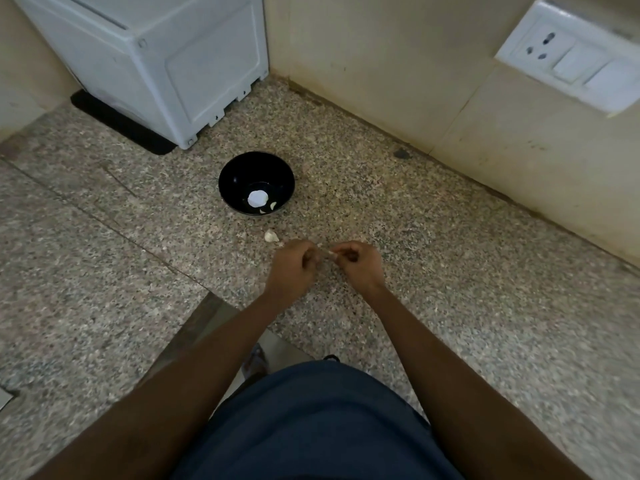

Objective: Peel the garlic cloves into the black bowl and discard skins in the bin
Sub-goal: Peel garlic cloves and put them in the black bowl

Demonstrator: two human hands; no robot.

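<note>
Head view: small pale clove (328, 255), half-hidden.

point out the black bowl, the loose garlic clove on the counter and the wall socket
round black bowl (239, 174): head view, bare inner wall.
loose pale garlic clove (271, 235): head view, its middle.
white wall socket (542, 48): head view, faceplate between the holes.

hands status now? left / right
Left hand: closed, pinching the garlic clove.
Right hand: closed, pinching the same garlic clove.
</note>
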